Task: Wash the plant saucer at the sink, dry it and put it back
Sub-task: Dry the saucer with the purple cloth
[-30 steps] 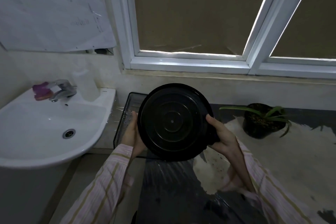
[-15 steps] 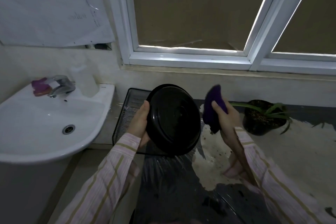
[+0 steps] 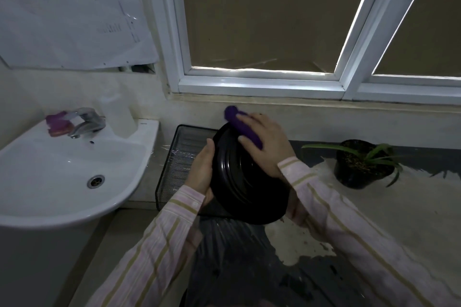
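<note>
A big window (image 3: pixel 262 20) with two panes fills the wall, with paper sheets (image 3: pixel 69 12) stuck up beside it. Below on the left is one white sink (image 3: pixel 62 169) with one tap (image 3: pixel 86 123), a pink soap thing (image 3: pixel 57 124) and one clear bottle (image 3: pixel 119 117). A dark, patchy counter (image 3: pixel 374 212) holds one wire tray (image 3: pixel 179 157) and one potted plant (image 3: pixel 361 162) well off to the right. The black saucer (image 3: pixel 247 187) is up on its edge over the tray. The left hand (image 3: pixel 202 169) grips its rim. The right hand (image 3: pixel 267 142) presses a purple cloth (image 3: pixel 240 124) on it.
</note>
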